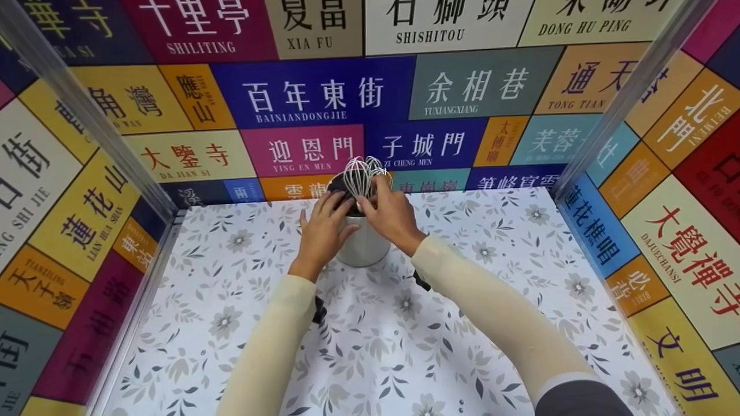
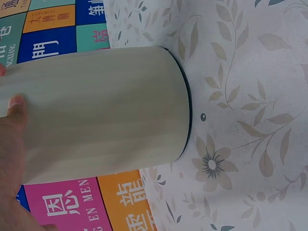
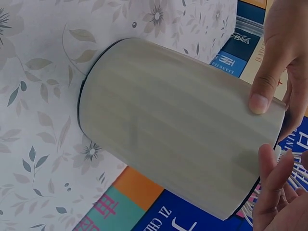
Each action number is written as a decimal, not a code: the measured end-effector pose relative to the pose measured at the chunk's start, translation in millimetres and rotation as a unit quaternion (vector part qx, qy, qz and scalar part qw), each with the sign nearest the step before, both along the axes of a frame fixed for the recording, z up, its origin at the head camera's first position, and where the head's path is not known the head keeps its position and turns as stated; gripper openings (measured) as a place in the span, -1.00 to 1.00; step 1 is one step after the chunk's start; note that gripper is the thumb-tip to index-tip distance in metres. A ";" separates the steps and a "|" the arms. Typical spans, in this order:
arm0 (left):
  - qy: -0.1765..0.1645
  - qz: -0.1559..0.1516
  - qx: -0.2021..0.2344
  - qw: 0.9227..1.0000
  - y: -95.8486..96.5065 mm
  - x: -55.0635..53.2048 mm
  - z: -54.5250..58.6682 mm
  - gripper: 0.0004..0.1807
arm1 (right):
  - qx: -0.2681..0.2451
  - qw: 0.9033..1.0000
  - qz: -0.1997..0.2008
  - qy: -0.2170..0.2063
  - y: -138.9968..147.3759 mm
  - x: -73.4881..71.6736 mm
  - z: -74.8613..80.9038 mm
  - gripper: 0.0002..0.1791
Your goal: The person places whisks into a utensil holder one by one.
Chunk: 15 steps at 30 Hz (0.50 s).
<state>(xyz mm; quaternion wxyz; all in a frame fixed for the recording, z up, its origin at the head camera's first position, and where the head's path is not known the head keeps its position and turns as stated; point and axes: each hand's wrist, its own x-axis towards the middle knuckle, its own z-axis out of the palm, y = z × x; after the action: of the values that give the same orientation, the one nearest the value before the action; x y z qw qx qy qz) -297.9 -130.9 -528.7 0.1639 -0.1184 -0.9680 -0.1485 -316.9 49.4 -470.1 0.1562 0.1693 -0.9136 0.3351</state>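
A pale grey-cream canister (image 1: 364,245) stands upright toward the back of the table. Wire whisk heads (image 1: 357,176) rise from its mouth beside dark items that the fingers partly cover. At the rim's left side, my left hand (image 1: 324,231) grips the canister; its thumb lies on the outer wall (image 3: 178,125) in the right wrist view. My right hand (image 1: 396,214) holds a whisk over the right side of the mouth, fingers bent around the wires. In the right wrist view the right fingers (image 3: 274,183) are close to the rim. The whisk handles are hidden.
A white tablecloth (image 1: 231,352) with grey flowers and leaves covers the table. Coloured panels with Chinese lettering (image 1: 312,92) stand close behind the canister. Similar panels line both sides, with metal posts (image 1: 630,86) at the corners.
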 end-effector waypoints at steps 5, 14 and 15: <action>-0.001 0.000 0.000 1.000 -0.2 -0.8 0.1 -0.34 | 0.001 1.000 -0.002 -0.009 2.0 0.4 1.5 -0.62; 0.011 -0.002 0.003 1.000 -0.5 -0.8 0.5 -0.35 | 0.000 1.000 0.004 -0.015 9.2 0.2 2.3 -0.55; 0.011 -0.002 0.002 1.000 -0.5 -0.7 0.6 -0.35 | 0.001 1.000 0.006 -0.015 9.9 0.3 2.3 -0.54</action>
<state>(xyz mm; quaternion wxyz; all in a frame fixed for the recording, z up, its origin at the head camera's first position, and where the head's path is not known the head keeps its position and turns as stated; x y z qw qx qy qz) -298.5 -131.4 -528.1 0.1742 -0.1219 -0.9656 -0.1497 -316.6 59.3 -467.8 0.1401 0.1695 -0.9151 0.3381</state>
